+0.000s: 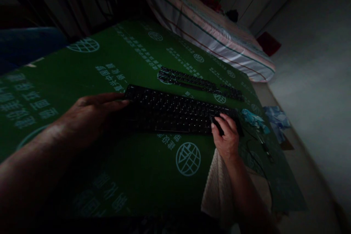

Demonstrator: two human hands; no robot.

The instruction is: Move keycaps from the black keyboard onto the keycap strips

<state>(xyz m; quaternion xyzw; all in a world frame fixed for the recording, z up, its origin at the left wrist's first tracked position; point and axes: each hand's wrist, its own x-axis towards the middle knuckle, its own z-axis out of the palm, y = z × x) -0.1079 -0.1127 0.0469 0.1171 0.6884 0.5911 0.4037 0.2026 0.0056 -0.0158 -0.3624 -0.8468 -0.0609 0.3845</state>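
A black keyboard (170, 113) lies lengthwise across the green sheet, its keys marked in white. At its left end my left hand (94, 111) holds the edge, fingers stretched along the corner. Over the right part of the keys, my right hand (226, 137) has thumb and index finger close together on a small dark piece that looks like a keycap (212, 120). Beyond the keyboard, rows of loose black keycaps (192, 79) are laid out on the sheet. A beige towel (215, 186) lies beneath my right wrist.
The green printed sheet (153, 164) covers the table. To the right lie a crumpled teal wrapper (252, 117), a slim tool (263, 142) and a dark cable (259, 164). A bed with a striped cover (208, 40) stands behind, and a pale wall (315, 62) rises at right.
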